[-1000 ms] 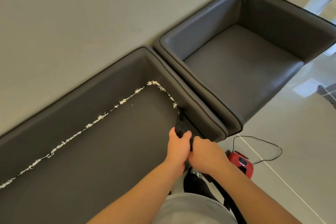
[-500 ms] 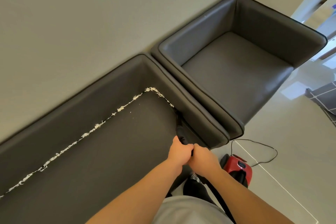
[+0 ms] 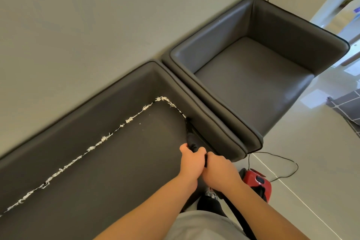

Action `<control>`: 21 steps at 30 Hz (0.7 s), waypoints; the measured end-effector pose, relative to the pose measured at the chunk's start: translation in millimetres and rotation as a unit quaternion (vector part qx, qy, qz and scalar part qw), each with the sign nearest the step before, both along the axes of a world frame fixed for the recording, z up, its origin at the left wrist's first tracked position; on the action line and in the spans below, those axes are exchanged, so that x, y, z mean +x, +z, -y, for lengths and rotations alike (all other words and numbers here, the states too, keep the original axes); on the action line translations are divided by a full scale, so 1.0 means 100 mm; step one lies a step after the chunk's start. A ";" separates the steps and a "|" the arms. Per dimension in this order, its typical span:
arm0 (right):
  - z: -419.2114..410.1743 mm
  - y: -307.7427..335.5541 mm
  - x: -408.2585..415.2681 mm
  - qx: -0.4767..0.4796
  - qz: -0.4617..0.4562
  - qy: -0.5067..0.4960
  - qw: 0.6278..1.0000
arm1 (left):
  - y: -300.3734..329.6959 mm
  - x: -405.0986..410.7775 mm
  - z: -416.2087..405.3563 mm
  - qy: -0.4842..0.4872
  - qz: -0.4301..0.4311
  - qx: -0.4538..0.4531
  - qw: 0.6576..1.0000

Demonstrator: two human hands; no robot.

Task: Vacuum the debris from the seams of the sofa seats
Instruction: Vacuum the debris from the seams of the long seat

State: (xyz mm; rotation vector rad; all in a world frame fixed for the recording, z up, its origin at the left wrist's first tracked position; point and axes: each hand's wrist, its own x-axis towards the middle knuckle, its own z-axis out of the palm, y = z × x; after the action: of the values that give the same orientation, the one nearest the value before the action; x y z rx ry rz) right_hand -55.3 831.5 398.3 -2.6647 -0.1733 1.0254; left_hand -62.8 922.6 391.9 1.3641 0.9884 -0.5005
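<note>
- My left hand [image 3: 191,163] and right hand [image 3: 220,171], touching each other, both curl tight round the black vacuum nozzle [image 3: 191,141].
- Its tip sits in the sofa [image 3: 97,171] seat's side seam.
- White debris [image 3: 101,139] lines the back seam, running toward 8 o'clock.
- The red vacuum [image 3: 257,181] stands on the floor at 4 o'clock.

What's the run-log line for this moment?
both hands grip nozzle | nozzle in side seam | debris lines back seam | vacuum on floor

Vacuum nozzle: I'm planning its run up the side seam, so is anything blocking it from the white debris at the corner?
Nothing visible: the vacuum nozzle already sits in the seam, with only debris ahead.
</note>
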 end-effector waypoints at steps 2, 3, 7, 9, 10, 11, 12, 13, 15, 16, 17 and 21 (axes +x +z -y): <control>-0.06 -0.03 0.10 -0.011 0.003 0.011 1.000 | -0.03 0.08 -0.06 -0.011 -0.002 0.005 1.000; -0.09 -0.06 0.14 -0.016 0.004 0.017 1.000 | -0.04 0.11 -0.08 -0.019 -0.005 0.010 1.000; -0.17 -0.18 0.32 -0.033 -0.015 0.044 0.998 | -0.10 0.16 -0.13 -0.026 -0.029 0.021 0.999; -0.17 -0.23 0.36 -0.035 -0.030 0.047 0.998 | -0.12 0.19 -0.14 -0.017 -0.042 0.009 0.999; -0.16 -0.25 0.37 -0.036 -0.036 0.045 0.998 | -0.11 0.21 -0.14 -0.016 -0.048 -0.002 0.999; -0.14 -0.29 0.38 -0.034 -0.039 0.043 0.998 | -0.12 0.23 -0.13 -0.019 -0.054 -0.010 0.998; -0.12 -0.31 0.38 -0.030 -0.044 0.040 0.998 | -0.13 0.24 -0.12 -0.025 -0.060 -0.016 0.998; -0.10 -0.33 0.38 -0.026 -0.050 0.035 0.998 | -0.13 0.26 -0.11 -0.032 -0.065 -0.021 0.997; -0.03 -0.36 0.34 -0.013 -0.065 0.027 0.997 | -0.14 0.25 -0.08 -0.047 -0.078 -0.027 0.995; 0.00 -0.36 0.31 -0.008 -0.072 0.021 0.997 | -0.14 0.24 -0.06 -0.056 -0.083 -0.029 0.995; 0.05 -0.37 0.28 -0.003 -0.078 0.011 0.997 | -0.15 0.22 -0.04 -0.065 -0.085 -0.032 0.994; 0.12 -0.26 0.38 0.012 -0.073 -0.025 0.997 | -0.11 0.18 0.02 -0.078 -0.048 -0.010 0.996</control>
State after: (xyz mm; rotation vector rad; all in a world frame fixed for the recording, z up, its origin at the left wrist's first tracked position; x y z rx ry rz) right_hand -17.8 819.3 372.0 -2.5475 -0.0880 1.1897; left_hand -44.5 920.6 380.6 1.4155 0.9561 -0.6968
